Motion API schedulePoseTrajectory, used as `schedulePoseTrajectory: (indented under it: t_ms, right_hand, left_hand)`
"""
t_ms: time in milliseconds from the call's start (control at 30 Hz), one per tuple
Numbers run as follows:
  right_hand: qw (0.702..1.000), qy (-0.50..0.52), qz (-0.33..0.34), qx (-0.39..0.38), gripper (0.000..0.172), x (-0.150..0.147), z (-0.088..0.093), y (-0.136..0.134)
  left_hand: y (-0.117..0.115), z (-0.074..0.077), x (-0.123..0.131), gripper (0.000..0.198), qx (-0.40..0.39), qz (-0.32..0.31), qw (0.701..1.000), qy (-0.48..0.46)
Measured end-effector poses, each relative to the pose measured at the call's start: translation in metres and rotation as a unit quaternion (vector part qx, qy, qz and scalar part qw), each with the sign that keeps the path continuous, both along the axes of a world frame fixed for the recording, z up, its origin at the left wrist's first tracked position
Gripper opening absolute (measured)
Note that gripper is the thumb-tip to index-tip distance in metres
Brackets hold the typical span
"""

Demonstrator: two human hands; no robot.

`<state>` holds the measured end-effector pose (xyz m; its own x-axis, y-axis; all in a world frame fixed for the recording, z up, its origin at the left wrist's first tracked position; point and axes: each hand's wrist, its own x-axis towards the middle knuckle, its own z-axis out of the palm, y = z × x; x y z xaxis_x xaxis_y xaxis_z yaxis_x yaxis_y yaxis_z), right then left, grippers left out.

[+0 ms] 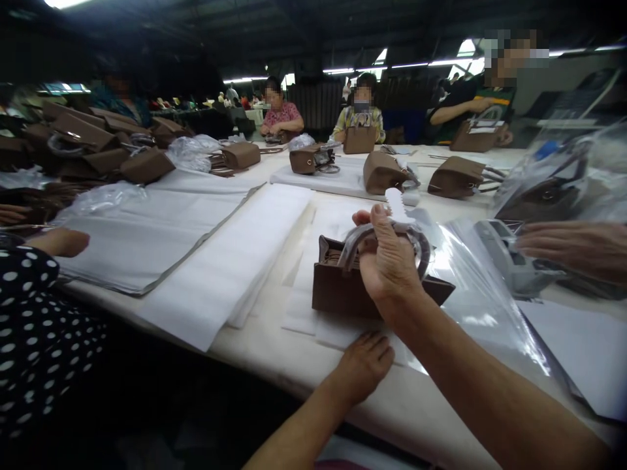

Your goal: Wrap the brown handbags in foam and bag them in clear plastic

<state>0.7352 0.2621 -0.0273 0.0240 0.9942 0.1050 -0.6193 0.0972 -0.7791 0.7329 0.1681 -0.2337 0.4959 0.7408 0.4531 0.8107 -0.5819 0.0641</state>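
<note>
A small brown handbag (337, 287) lies on white paper sheets in front of me. My right hand (389, 261) grips its plastic-wrapped handle (360, 238) from above, with a white paper strip (398, 203) sticking up past my fingers. Flat on the table edge below the bag rests my left hand (365, 365), fingers together, pressing on the white sheet and holding nothing.
Stacks of white paper sheets (196, 241) cover the table's left half. A clear plastic bag (475, 287) lies at the right by another person's hand (573, 245). More brown bags (382, 171) stand farther back. A person in a dotted sleeve (34, 307) sits at my left; several people sit opposite.
</note>
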Motion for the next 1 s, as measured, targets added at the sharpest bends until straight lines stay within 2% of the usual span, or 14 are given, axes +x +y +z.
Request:
schedulePoseTrajectory:
  t_ms: [100,167,200,233,300,333,367,400,467,500,600,667,800,1000]
  right_hand:
    - [0.979,-0.143,0.142,0.024,0.028,0.033,0.000,-0.017]
    - [0.921,-0.320,0.212,0.075,0.028,0.067,0.004,-0.027]
    - [0.892,-0.401,0.174,0.118,0.027,0.083,0.007,-0.029]
    - [0.861,-0.468,0.098,0.171,0.032,0.096,0.010,-0.027]
    - [0.791,-0.542,-0.070,0.277,0.057,0.112,0.014,-0.011]
    - [0.760,-0.560,-0.100,0.314,0.070,0.114,0.015,0.002]
    - [0.738,-0.579,-0.078,0.337,0.076,0.113,0.015,0.015]
    - [0.729,-0.591,-0.029,0.345,0.068,0.110,0.015,0.028]
    - [0.739,-0.588,0.050,0.325,0.030,0.103,0.014,0.044]
    - [0.750,-0.580,0.058,0.311,0.020,0.101,0.013,0.046]
    - [0.777,-0.560,0.040,0.284,0.020,0.101,0.012,0.026]
    - [0.779,-0.557,0.045,0.283,0.016,0.106,0.012,0.007]
    - [0.772,-0.560,0.063,0.294,0.011,0.114,0.012,-0.015]
    - [0.767,-0.550,0.093,0.317,0.007,0.122,0.014,-0.016]
  left_hand:
    - [-0.005,-0.001,-0.007,0.022,0.011,0.028,0.999,-0.014]
    - [-0.007,-0.002,-0.017,0.022,0.023,0.051,0.998,-0.027]
    - [-0.007,-0.003,-0.022,0.022,0.029,0.061,0.997,-0.034]
    - [-0.006,-0.004,-0.027,0.023,0.035,0.067,0.996,-0.039]
    - [-0.003,-0.006,-0.036,0.024,0.046,0.068,0.996,-0.047]
    - [-0.001,-0.005,-0.039,0.024,0.052,0.064,0.995,-0.049]
    - [0.000,-0.004,-0.041,0.024,0.058,0.060,0.995,-0.050]
    - [0.001,0.000,-0.042,0.024,0.063,0.056,0.995,-0.051]
    - [0.000,0.009,-0.042,0.025,0.072,0.050,0.995,-0.053]
    - [-0.003,0.015,-0.042,0.026,0.075,0.049,0.995,-0.054]
    - [-0.017,0.028,-0.040,0.026,0.073,0.045,0.995,-0.058]
    - [-0.028,0.029,-0.039,0.025,0.064,0.041,0.995,-0.063]
    - [-0.044,0.018,-0.037,0.028,0.054,0.034,0.995,-0.075]
    - [-0.053,0.005,-0.044,0.026,0.080,0.023,0.993,-0.089]
